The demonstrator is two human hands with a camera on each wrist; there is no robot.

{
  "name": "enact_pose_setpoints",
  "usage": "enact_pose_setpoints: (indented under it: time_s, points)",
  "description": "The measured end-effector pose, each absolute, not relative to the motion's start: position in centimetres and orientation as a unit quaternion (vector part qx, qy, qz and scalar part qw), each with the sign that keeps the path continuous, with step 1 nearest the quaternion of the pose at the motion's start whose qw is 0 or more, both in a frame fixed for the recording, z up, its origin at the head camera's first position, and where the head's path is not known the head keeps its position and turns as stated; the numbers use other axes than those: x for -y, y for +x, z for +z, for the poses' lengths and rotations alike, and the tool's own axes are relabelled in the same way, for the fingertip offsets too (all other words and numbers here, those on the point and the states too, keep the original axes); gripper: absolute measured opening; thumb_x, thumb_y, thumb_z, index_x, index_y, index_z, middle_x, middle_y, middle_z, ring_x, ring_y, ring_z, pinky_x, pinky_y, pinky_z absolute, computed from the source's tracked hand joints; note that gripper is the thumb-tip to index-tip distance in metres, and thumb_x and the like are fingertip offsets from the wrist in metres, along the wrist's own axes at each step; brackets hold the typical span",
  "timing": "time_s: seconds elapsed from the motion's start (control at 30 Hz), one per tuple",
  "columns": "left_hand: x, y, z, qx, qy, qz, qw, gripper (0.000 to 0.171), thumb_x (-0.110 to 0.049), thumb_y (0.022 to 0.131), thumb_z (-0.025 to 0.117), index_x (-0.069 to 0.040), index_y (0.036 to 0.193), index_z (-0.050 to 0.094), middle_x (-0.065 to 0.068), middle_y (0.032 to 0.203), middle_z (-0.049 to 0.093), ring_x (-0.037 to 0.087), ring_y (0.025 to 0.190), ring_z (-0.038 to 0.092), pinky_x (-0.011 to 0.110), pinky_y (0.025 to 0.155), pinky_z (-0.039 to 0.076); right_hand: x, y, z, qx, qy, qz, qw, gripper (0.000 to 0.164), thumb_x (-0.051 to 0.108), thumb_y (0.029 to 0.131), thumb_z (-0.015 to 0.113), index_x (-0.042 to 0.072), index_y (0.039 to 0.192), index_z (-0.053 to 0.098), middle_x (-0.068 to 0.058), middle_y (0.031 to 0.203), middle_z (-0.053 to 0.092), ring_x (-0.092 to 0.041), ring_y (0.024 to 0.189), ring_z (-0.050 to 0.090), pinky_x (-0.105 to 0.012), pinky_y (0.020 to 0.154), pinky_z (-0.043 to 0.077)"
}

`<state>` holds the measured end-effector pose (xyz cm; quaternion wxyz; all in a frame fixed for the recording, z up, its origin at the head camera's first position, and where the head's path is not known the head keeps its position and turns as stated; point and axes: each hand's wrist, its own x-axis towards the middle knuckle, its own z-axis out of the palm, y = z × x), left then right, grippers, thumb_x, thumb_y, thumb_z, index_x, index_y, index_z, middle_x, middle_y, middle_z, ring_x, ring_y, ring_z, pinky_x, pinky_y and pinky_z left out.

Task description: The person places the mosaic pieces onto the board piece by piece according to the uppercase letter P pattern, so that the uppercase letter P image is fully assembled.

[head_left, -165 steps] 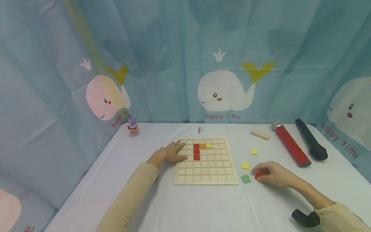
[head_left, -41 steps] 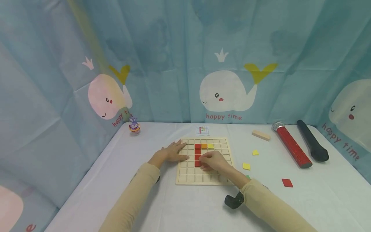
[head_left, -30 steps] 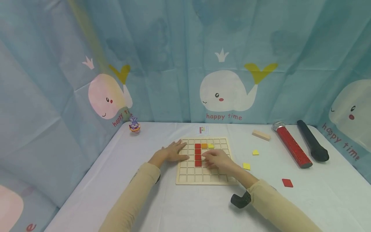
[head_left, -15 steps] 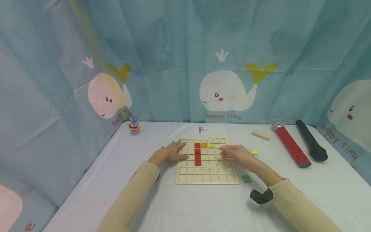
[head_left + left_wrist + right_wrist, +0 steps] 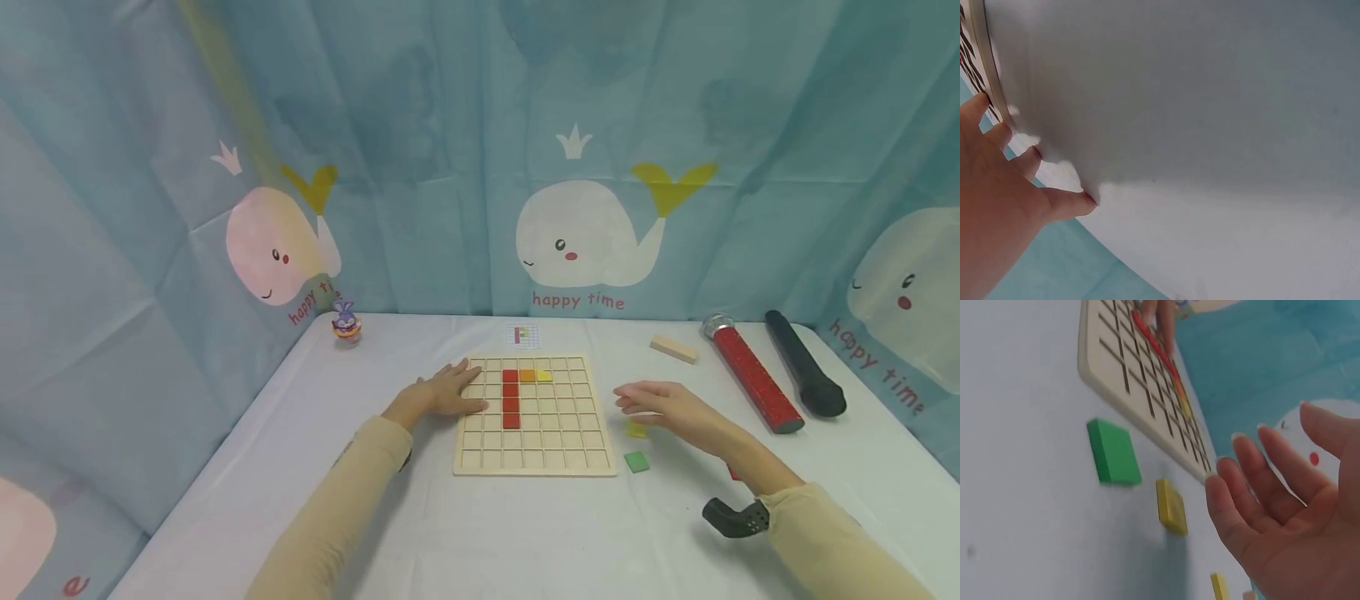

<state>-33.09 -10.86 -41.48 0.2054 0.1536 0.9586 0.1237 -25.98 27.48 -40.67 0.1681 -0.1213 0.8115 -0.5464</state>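
A wooden grid board (image 5: 558, 433) lies on the white table. A column of red square tiles (image 5: 511, 405) sits in its cells, with an orange tile (image 5: 527, 376) and a yellow tile (image 5: 544, 376) to the right of the top one. My left hand (image 5: 448, 392) rests on the board's left edge, fingers spread. Right of the board, my right hand (image 5: 660, 405) hovers with loosely bent fingers and nothing in them. Under it lies a yellow square tile (image 5: 1172, 507), partly covered in the head view. Nearer me is a green square tile (image 5: 637, 462).
A red tile (image 5: 733, 472) shows partly behind my right forearm. A small pattern card (image 5: 522, 336) lies behind the board. Farther right are a wooden block (image 5: 673, 348), a red microphone (image 5: 757, 379) and a black microphone (image 5: 806, 367). A purple rabbit toy (image 5: 346, 323) stands back left.
My right hand picked up a red tile from the right, set it at the bottom of the red column, let go and moved back right over the yellow tile. My left hand stayed put.
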Motion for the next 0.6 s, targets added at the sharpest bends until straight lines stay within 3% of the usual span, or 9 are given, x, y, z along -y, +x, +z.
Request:
enact_pose_setpoints:
  time_s: [0.27,0.5,0.6]
  points:
    - [10.8,-33.1,-41.5,-0.958,0.159,0.127,0.203,0.081,-0.062,0.09,0.05,-0.024,0.154,0.018,0.004,0.159,0.007,0.029,0.144,0.005,0.067,0.105,0.008,-30.5,-25.3,-41.1,-0.852,-0.097,-0.494,0.142,0.057,0.037,0.096,0.057,-0.001,0.136,0.048,-0.021,0.134,0.051,-0.034,0.121,0.05,-0.039,0.094,0.046]
    - [10.8,-33.1,-41.4,-0.958,0.159,0.123,0.204,0.081,-0.062,0.09,0.049,-0.024,0.154,0.018,0.004,0.159,0.007,0.03,0.144,0.005,0.066,0.105,0.008,-32.8,-24.5,-41.0,-0.883,-0.103,-0.439,0.126,0.052,0.033,0.094,0.061,0.003,0.136,0.052,-0.019,0.134,0.052,-0.039,0.125,0.045,-0.056,0.094,0.042]
    - [10.8,-33.1,-41.4,-0.958,0.16,0.125,0.203,0.081,-0.061,0.09,0.05,-0.023,0.154,0.019,0.005,0.159,0.007,0.03,0.144,0.005,0.067,0.105,0.008,-33.6,-24.2,-40.9,-0.886,-0.112,-0.431,0.129,0.051,0.029,0.093,0.063,0.002,0.135,0.052,-0.019,0.13,0.055,-0.039,0.122,0.049,-0.056,0.093,0.042]
